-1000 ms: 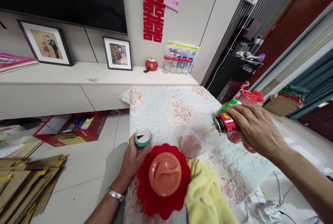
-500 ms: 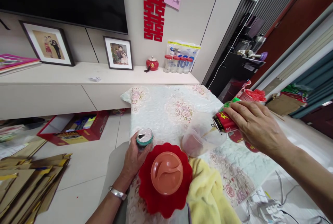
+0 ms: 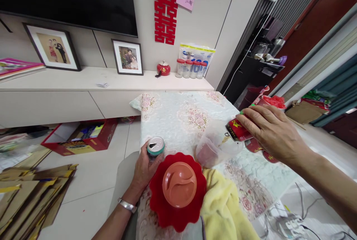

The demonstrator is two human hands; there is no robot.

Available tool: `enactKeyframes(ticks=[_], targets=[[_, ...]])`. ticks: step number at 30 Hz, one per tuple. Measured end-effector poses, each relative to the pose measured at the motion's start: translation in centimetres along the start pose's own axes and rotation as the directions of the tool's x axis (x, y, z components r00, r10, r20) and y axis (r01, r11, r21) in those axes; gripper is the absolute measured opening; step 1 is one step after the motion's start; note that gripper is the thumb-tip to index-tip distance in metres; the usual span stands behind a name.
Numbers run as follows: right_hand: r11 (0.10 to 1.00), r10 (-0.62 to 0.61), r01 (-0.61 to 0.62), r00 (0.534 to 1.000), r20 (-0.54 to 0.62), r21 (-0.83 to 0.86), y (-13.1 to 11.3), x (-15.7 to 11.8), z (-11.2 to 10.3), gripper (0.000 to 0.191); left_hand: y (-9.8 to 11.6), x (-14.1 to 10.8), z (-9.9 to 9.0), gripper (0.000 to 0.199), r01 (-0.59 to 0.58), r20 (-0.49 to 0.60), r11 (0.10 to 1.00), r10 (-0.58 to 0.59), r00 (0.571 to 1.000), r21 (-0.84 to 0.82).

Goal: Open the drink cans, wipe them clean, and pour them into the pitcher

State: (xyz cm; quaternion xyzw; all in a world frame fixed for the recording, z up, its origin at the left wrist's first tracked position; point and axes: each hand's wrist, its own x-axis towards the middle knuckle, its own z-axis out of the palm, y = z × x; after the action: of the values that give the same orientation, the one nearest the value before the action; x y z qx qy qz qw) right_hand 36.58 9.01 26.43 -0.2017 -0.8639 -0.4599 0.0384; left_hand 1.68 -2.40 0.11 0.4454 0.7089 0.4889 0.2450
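Observation:
My left hand (image 3: 143, 169) is wrapped round an upright drink can (image 3: 156, 145) with a silver top, a teal side and an open mouth. My right hand (image 3: 275, 130) grips a red drink can (image 3: 239, 128), tipped on its side with its top facing left. Under that top stands a translucent plastic container (image 3: 217, 154), and a brownish streak shows near the can's mouth. Between my hands sits a red scalloped dish (image 3: 178, 217) with an orange divided insert (image 3: 180, 186). A yellow towel (image 3: 223, 206) lies to its right.
A flowered cloth (image 3: 173, 117) covers the table. Behind it, a white cabinet (image 3: 125, 82) bears picture frames (image 3: 127, 57), a red pot (image 3: 163, 69) and several lidded jars (image 3: 186, 69). Flattened cardboard (image 3: 30, 199) and a red box (image 3: 80, 139) lie on the floor at left.
The red can and my right hand have shifted slightly left, with the can still tipped. My left hand and its can keep their place.

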Motion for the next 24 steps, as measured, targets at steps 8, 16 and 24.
enactKeyframes(ticks=[8,16,24], targets=[[0.999,-0.035,0.034,0.999,-0.027,-0.028,0.1,0.8,-0.4,0.038,-0.1,0.0,0.1,0.084,-0.004,-0.004,1.000,0.004,1.000,0.001],[0.998,-0.049,0.047,0.998,-0.032,-0.047,0.1,1.3,-1.1,0.034,-0.5,0.1,0.2,0.083,-0.018,-0.014,1.000,0.018,1.000,-0.012],[1.000,-0.001,0.001,1.000,0.020,0.005,-0.2,1.5,-1.1,0.040,0.1,0.0,0.1,0.080,-0.015,-0.022,1.000,0.014,1.000,-0.013]])
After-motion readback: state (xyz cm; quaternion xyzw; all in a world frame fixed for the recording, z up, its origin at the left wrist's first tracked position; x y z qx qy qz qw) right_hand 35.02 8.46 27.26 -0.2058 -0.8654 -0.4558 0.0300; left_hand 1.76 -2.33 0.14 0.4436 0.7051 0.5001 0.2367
